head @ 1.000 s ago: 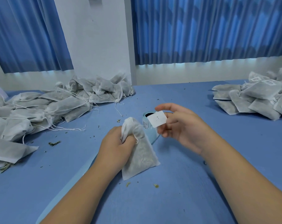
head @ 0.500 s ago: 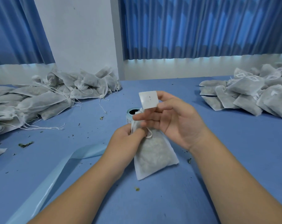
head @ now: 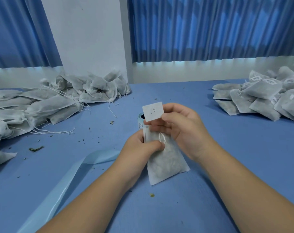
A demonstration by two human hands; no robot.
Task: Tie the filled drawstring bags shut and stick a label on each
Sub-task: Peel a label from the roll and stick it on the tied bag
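Note:
A white filled drawstring bag [head: 164, 160] lies slanted on the blue table, neck away from me. My left hand [head: 141, 148] grips its gathered neck, thumb pressed on the cloth by the knotted cord. My right hand [head: 181, 130] pinches a white square label [head: 152, 111] between thumb and forefinger, sticky side toward me with a few specks on it, held above the bag's neck; its lower fingers touch the top of the bag. A pale blue label roll [head: 140, 122] stands behind the bag, mostly hidden.
A heap of unlabelled bags [head: 47, 105] with loose cords fills the left side. Labelled bags [head: 264, 96] are piled at the right. A strip of pale blue backing tape [head: 63, 187] trails toward the front left. Herb crumbs [head: 35, 149] dot the blue table [head: 243, 165].
My right hand brought the label from beside the bag to above its neck and closed in on the bag. The left hand kept its grip on the neck.

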